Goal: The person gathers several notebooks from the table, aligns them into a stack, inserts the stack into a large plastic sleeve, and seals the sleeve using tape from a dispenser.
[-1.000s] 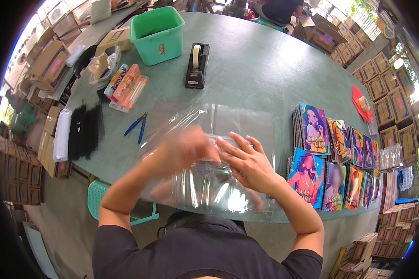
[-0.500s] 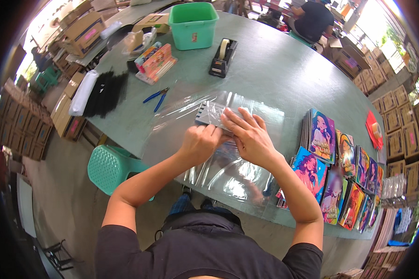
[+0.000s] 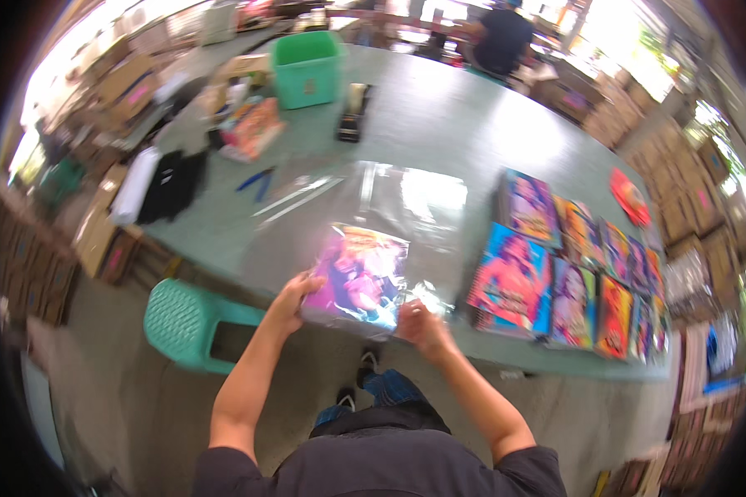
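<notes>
The left hand (image 3: 288,300) grips the left edge of a colourful printed sheet (image 3: 358,273) lying at the near edge of the bench (image 3: 464,124). The right hand (image 3: 421,323) pinches its near right corner, fingers clenched on the glossy clear sleeve (image 3: 406,203) around it. Held from both sides, the sheet stays flat and square, apparently so that it can sit true within the sleeve. The sleeve material spreads away from the sheet toward the middle of the bench, within easy reach. Rows of similar bright prints (image 3: 572,265) lie overlapped along the near right edge, beside the work. A green bin (image 3: 307,70) and a tape dispenser (image 3: 352,112) stand toward the far left edge, blue scissors (image 3: 255,180) nearer. A teal stool (image 3: 195,319) stands under the near left edge.
</notes>
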{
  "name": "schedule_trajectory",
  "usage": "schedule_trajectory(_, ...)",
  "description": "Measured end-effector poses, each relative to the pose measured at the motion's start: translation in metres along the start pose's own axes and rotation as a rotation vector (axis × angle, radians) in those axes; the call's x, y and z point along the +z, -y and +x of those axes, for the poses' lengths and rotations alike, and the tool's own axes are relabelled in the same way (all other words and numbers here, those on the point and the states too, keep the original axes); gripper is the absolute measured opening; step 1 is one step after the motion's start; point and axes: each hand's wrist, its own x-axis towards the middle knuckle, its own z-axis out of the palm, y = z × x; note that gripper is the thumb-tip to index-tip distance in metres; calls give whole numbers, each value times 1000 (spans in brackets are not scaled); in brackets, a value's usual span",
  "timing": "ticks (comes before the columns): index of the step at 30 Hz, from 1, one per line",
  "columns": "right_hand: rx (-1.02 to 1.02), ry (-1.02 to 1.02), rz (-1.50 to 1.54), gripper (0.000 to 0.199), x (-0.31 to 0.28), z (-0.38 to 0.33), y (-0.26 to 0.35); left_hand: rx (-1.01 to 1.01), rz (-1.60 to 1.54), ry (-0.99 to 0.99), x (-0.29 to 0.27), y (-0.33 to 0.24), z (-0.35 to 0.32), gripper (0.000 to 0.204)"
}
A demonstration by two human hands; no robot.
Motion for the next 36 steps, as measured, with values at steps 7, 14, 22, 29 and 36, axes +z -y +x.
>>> schedule_trajectory(7, -137, 561, 666, 72, -15, -39, -1, 414, 647, 109, 182, -25, -73, 94)
schedule_trajectory(14, -847, 810, 871, 71, -245, -148, 124, 976, 906, 684, 380, 34, -61, 70)
schedule_trajectory(22, -1350, -504, 366, 33, -653, -349, 342, 781, 801, 642, 608, 137, 15, 56)
schedule_trajectory(29, -963, -883, 372, 33, -923, -398, 493, 732, 881, 558, 708, 151, 46, 52)
schedule_trajectory(36, -879, -852, 529, 34, -963, -375, 479, 679, 946, 550, 754, 175, 67, 50)
